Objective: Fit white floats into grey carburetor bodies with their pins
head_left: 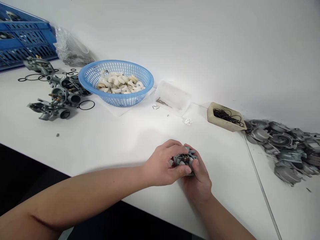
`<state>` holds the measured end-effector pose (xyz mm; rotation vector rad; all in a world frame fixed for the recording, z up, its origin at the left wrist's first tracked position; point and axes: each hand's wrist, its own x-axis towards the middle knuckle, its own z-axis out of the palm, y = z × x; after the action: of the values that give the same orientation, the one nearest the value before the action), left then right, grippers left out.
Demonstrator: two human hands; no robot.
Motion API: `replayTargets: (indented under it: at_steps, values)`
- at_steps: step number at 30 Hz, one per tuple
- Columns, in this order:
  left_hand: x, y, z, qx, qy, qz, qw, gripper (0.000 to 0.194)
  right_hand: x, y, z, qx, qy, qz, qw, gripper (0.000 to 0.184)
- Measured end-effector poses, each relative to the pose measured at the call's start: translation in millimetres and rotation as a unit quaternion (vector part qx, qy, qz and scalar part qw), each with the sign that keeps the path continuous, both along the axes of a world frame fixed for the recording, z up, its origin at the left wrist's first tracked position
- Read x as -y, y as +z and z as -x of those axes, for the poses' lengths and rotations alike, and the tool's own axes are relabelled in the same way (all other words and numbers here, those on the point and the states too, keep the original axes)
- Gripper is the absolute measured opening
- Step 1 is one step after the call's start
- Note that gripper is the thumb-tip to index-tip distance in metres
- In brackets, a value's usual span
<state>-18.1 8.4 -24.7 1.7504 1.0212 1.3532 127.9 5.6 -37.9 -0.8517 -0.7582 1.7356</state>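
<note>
Both hands hold a grey metal carburetor body (185, 159) just above the white table. My left hand (163, 163) wraps its left side, thumb along the lower edge and fingers over the top. Around the right side and underneath curls my right hand (200, 176), its thumb resting on the near face. Small brassy and whitish parts show in the carburetor's upturned side. Fingers hide most of its outline, and I cannot tell whether a small part is pinched between them.
A blue basket (116, 100) holds white plastic floats. Beyond my hands stand a clear tray (180, 96) with thin pins and a cream box (222, 125) of black O-rings. Carburetors (58, 96) lie left; grey float bowls (282, 140) are piled right. A blue crate (27, 40) stands far left.
</note>
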Motion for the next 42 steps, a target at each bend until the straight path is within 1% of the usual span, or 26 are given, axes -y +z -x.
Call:
replayTargets:
  at_steps: [2, 5, 7, 8, 10, 13, 16, 18, 20, 21, 23, 26, 28, 32, 35, 39, 42]
  values:
    - [0.6, 1.3, 1.3, 0.013, -0.022, 0.029, 0.999, 0.031, 0.8, 0.2, -0.7, 0.017, -0.012, -0.015, 1.0, 0.038]
    - [-0.1, 3.4, 2.8, 0.035, -0.058, 0.102, 0.992, 0.022, 1.2, -0.2, -1.3, 0.046, -0.033, -0.034, 0.998, 0.037]
    - [-1.3, 5.0, 3.0, 0.036, -0.059, 0.134, 0.989, 0.014, 1.3, -2.2, -1.4, 0.062, -0.045, -0.043, 0.996, 0.037]
    - [-1.9, 5.8, 2.9, 0.032, -0.055, 0.137, 0.989, 0.011, 1.5, -3.6, -1.4, 0.071, -0.052, -0.048, 0.995, 0.038]
    - [-2.5, 7.1, 2.4, 0.028, -0.054, 0.124, 0.99, 0.009, 2.5, -6.5, -1.4, 0.096, -0.072, -0.07, 0.99, 0.041]
    - [-1.1, 7.9, 1.2, 0.037, -0.05, 0.102, 0.993, 0.011, 5.7, -9.1, -0.9, 0.133, -0.116, -0.119, 0.977, 0.047]
    - [3.4, 9.0, 0.1, 0.038, -0.004, 0.078, 0.996, 0.014, 10.1, -8.3, 1.2, 0.163, -0.161, -0.166, 0.959, 0.051]
    - [7.4, 11.1, -0.4, 0.028, 0.024, 0.052, 0.998, 0.01, 12.7, -6.7, 3.1, 0.186, -0.186, -0.2, 0.944, 0.053]
    - [11.5, 14.2, -0.9, 0.001, 0.037, 0.034, 0.999, 0.002, 14.6, -5.1, 4.5, 0.201, -0.2, -0.242, 0.928, 0.055]
    - [13.2, 15.8, -1.1, -0.014, 0.04, 0.034, 0.999, 0.004, 15.1, -4.4, 4.7, 0.205, -0.201, -0.264, 0.921, 0.056]
    - [15.6, 18.3, -1.4, -0.023, 0.028, 0.059, 0.998, 0.008, 15.4, -3.1, 4.4, 0.213, -0.195, -0.302, 0.909, 0.059]
    - [16.7, 19.4, -0.5, 0.016, -0.002, 0.092, 0.996, 0.001, 13.5, -1.9, 2.7, 0.232, -0.189, -0.338, 0.892, 0.064]
    - [16.6, 18.8, 1.0, 0.025, -0.011, 0.074, 0.997, 0.004, 10.3, -2.0, 1.5, 0.242, -0.192, -0.373, 0.875, 0.065]
    - [17.4, 17.1, 2.7, 0.001, -0.014, 0.03, 0.999, 0.004, 2.3, -5.2, -0.4, 0.254, -0.207, -0.462, 0.824, 0.066]
    - [20.4, 17.2, 1.0, -0.013, -0.001, 0.033, 0.999, 0.001, -0.7, -8.2, -2.6, 0.279, -0.219, -0.468, 0.81, 0.068]
    - [24.1, 18.2, -0.8, -0.018, 0.007, 0.066, 0.998, 0.002, -0.2, -9.3, -6.0, 0.323, -0.233, -0.469, 0.788, 0.071]
    - [23.8, 17.3, 0.5, -0.022, -0.006, 0.055, 0.998, 0.002, 0.6, -8.2, -7.1, 0.335, -0.23, -0.47, 0.784, 0.071]
